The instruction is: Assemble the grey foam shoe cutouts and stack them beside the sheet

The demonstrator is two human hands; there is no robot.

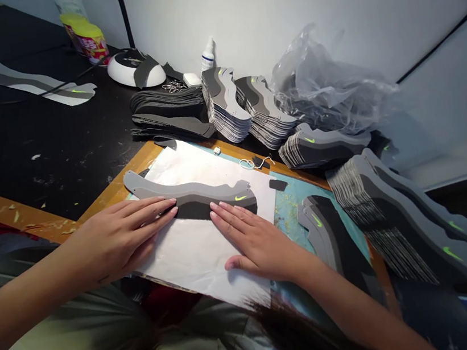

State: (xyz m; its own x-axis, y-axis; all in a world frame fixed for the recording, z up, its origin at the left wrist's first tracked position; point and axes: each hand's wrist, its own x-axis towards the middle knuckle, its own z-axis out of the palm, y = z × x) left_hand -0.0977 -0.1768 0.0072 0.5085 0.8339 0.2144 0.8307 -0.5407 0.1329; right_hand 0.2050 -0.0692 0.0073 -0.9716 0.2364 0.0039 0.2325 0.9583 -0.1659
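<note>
A curved shoe upper panel in light grey, dark grey and black, with a small neon swoosh near its right end, lies flat on a white sheet. My left hand rests flat with its fingertips on the panel's lower left part, covering some of it. Toward the right end, my right hand presses outstretched fingers on the black lower edge, thumb apart on the sheet. Neither hand is wrapped around anything. Just right of the sheet, more grey and black panels lie on a blue surface.
Stacked panels stand at the right, with more stacks along the back. Behind them sits crumpled clear plastic. Black pieces, a white round device, a white bottle and yellow-lidded tubs are farther back. A single panel lies far left.
</note>
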